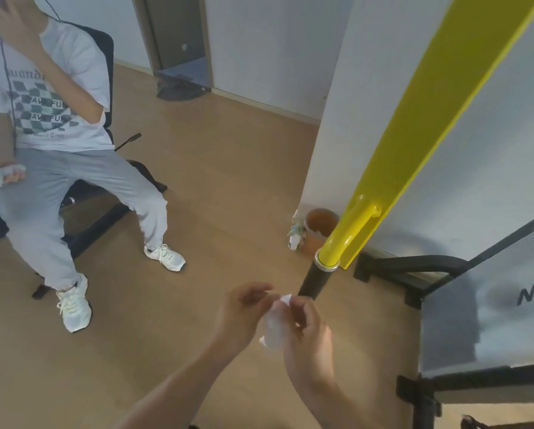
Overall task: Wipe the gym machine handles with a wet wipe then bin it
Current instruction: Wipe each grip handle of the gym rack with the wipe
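Two hands meet at the lower centre of the frame, sharing one white wet wipe (275,325) between them. The left hand (242,314) has its fingers (255,289) curled toward the cloth's upper edge, while the right hand (309,329) pinches the top corner between thumb and forefinger; the rest hangs crumpled below. Held this way, the wipe looks as if it is being opened out or refolded to give a usable face, though that is a judgement.

Just above the hands, the black handle grip (313,281) juts down from a yellow machine arm (439,119) that runs to the upper right. The wipe sits just beside the grip's end, close enough for wiping to begin or resume.

An orange bucket (320,230) stands on the floor by the wall, right of centre, possibly the bin. At left, another person (52,119) sits on a black bench.
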